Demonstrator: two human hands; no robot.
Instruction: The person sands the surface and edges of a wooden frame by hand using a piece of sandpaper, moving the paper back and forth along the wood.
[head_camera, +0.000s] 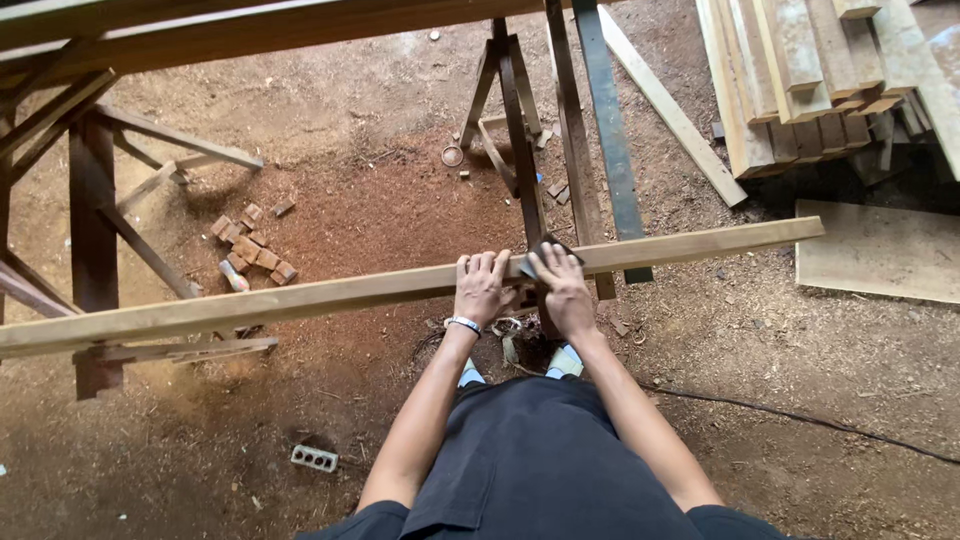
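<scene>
The floor (380, 210) is packed earth under reddish-brown sawdust, with small offcut blocks (252, 247) scattered to the left, a black cable (800, 418) trailing across the right, and a grey perforated brick (314, 458) near the person's left elbow. A dark timber trestle (520, 150) stands ahead and a rough workbench frame (95, 200) at left; pale sawn planks (800, 80) are stacked at upper right above a flat board (880, 250). A long, pale, square-edged wooden batten (300, 297) runs nearly level across the view, resting on the trestle. The left hand (482, 288), wearing a wristband, is curled over the batten, gripping it. The right hand (563, 290) presses a dark sheet of sandpaper (543, 253) flat against the batten's top face.
</scene>
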